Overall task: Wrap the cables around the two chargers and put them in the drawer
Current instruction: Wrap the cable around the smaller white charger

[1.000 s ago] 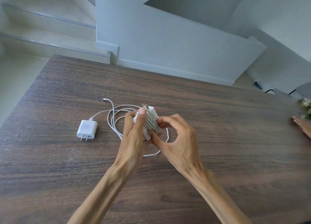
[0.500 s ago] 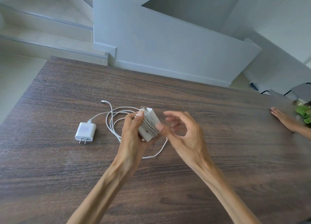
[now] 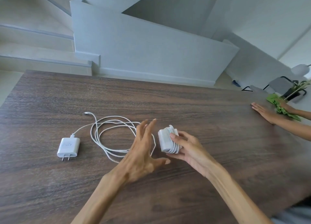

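My right hand (image 3: pixel 188 148) grips a white charger (image 3: pixel 165 139) with its cable wound tightly around it, held just above the dark wooden table (image 3: pixel 218 131). Spread out with straight fingers, my left hand (image 3: pixel 143 149) hovers just left of that charger and holds nothing. A second white charger (image 3: pixel 68 146) lies flat on the table to the left, prongs toward me. Its loose white cable (image 3: pixel 107 132) sprawls in loops between it and my left hand. No drawer is in view.
Another person's hands (image 3: pixel 264 112) rest on the table at the far right, beside a green cloth (image 3: pixel 279 104) and a potted plant (image 3: pixel 296 90). A low white wall (image 3: pixel 151 55) and steps stand beyond the table's far edge.
The wrapped charger passed from my left hand to my right hand. My left hand let go and spread out. The view shifted, showing more of the right side.
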